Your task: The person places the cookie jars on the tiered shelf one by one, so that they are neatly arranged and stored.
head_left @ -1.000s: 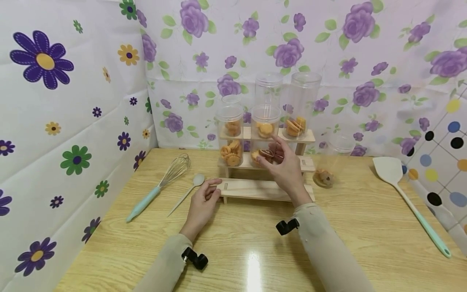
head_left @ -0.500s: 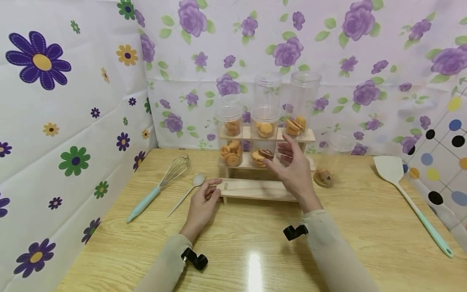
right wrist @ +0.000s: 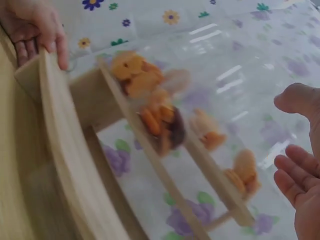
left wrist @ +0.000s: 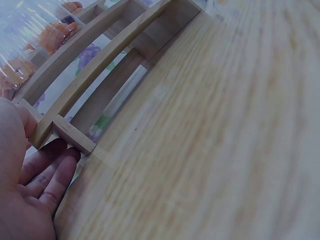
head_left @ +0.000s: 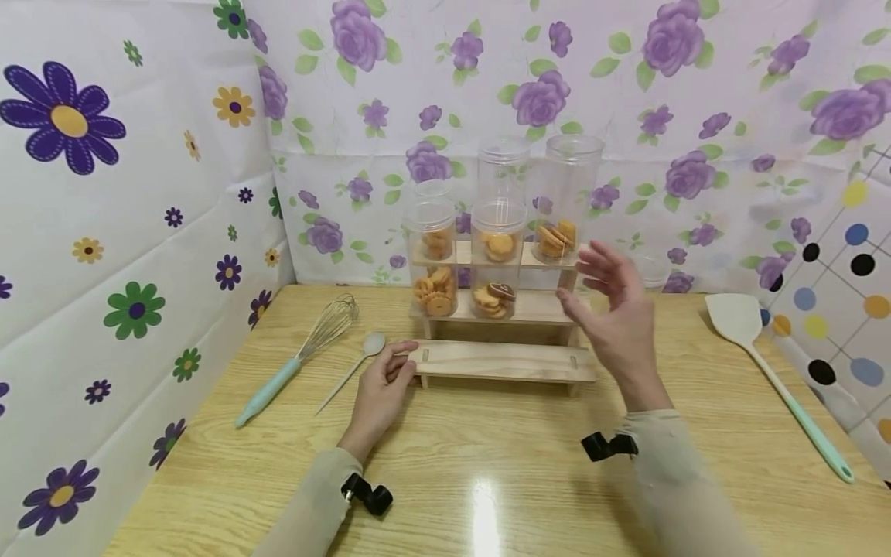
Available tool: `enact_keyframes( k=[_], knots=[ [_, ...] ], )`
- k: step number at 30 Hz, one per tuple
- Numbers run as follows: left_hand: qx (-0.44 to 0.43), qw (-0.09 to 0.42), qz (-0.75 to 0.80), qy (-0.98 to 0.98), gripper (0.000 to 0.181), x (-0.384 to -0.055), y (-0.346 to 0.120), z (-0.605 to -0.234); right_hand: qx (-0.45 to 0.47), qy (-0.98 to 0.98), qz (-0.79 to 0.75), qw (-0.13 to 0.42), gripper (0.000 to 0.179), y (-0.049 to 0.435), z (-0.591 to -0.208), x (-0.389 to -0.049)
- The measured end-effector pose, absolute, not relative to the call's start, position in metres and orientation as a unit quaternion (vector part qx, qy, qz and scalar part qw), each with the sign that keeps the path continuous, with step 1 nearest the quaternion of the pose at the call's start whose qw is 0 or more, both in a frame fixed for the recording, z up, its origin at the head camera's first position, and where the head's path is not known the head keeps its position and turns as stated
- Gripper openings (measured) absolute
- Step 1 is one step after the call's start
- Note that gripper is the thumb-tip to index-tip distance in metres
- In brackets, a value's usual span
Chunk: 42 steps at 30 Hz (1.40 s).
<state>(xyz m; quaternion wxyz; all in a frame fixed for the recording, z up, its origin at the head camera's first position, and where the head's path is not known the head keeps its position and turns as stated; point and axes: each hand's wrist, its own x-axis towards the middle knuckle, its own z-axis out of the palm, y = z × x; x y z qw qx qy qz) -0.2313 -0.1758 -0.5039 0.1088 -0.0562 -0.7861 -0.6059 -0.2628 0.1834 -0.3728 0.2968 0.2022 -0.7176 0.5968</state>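
My left hand (head_left: pixel 381 393) grips the left end of the lowest step of a three-tier wooden shelf (head_left: pixel 497 361). In the left wrist view the thumb lies above the board and the fingers of the left hand (left wrist: pixel 42 187) are below it. My right hand (head_left: pixel 619 333) is in the air off the shelf's right end, holding nothing, thumb and fingers spread. Behind it a clear jar (head_left: pixel 650 272) on the table is mostly hidden. On the middle step stand a jar of orange biscuits (head_left: pixel 435 298) and a jar with a chocolate-topped biscuit (head_left: pixel 496 298).
Three clear jars stand on the top step, the rightmost jar (head_left: pixel 572 178) tall with sandwich biscuits. A whisk (head_left: pixel 299 360) and a spoon (head_left: pixel 351 371) lie left on the table (head_left: pixel 418 480). A white spatula (head_left: pixel 780 379) lies at the right.
My right hand has drawn away from the jar with the chocolate-topped biscuit and moved right, towards the jar on the table. My left hand has stayed on the shelf's end.
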Motion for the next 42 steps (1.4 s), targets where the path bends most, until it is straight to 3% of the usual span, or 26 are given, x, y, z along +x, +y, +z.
enact_keyframes(
  k=[7,14,26,42],
  knots=[
    [-0.057,0.109,-0.602,-0.789,0.031,-0.23,-0.176,-0.503,0.163,-0.713,0.59,0.342,0.084,0.231,-0.354,-0.256],
    [-0.059,0.11,-0.601,-0.789,0.031,-0.23,-0.175,-0.503,0.116,-0.733,0.571,0.351,0.093,0.269,-0.357,-0.26],
    [-0.052,0.105,-0.605,-0.788,0.031,-0.231,-0.175,-0.504,0.04,-0.769,0.587,0.25,0.099,0.296,-0.413,-0.281],
    [-0.058,0.109,-0.605,-0.786,0.031,-0.232,-0.176,-0.505,0.013,-0.776,0.604,0.184,0.101,0.298,-0.477,-0.301]
  ],
)
